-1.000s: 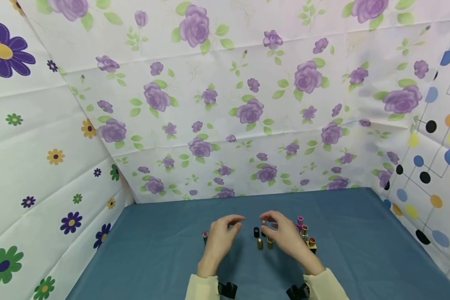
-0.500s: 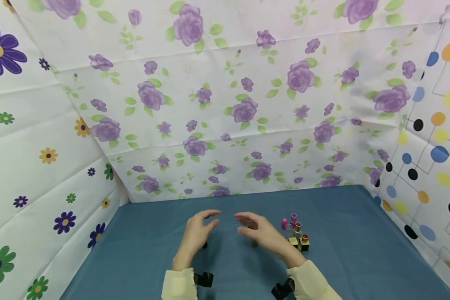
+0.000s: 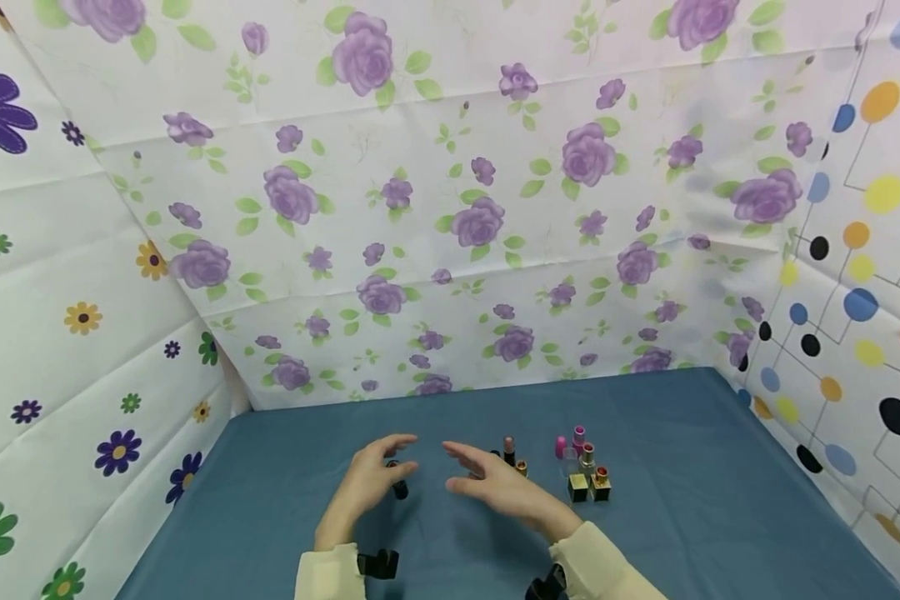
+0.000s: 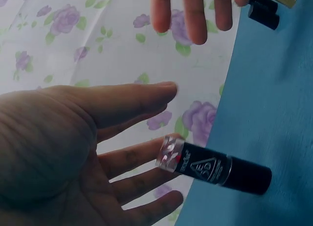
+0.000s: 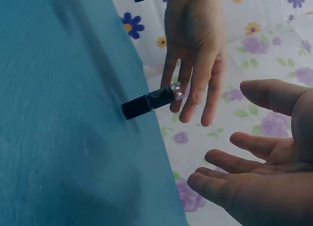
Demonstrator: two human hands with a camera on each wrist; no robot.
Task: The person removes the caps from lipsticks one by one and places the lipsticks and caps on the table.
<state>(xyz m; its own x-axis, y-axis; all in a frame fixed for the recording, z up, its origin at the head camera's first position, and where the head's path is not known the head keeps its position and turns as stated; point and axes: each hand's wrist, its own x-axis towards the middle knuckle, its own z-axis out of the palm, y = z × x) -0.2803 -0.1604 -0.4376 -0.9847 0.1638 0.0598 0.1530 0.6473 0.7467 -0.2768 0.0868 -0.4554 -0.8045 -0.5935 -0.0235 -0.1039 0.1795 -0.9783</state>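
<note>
A black lipstick with a clear top and white lettering stands upright on the blue table. My left hand is beside it, fingers loosely spread and holding nothing. In the left wrist view the lipstick's clear top overlaps the fingertips; whether they touch is hard to tell. My right hand hovers to the right of it, palm facing left, fingers extended and apart from any object. Behind the right hand stands a nude-coloured lipstick, with a gold tube beside it, partly hidden by that hand.
On the right are an uncapped magenta lipstick, a pink cap, a silver lipstick, a gold-and-black cap and a matching red lipstick. A flowered sheet hangs behind the table.
Both hands have moved left with fingers still loose. The right hand no longer covers the group at the right, and the left hand now lies beside the black lipstick. The view has turned slightly right.
</note>
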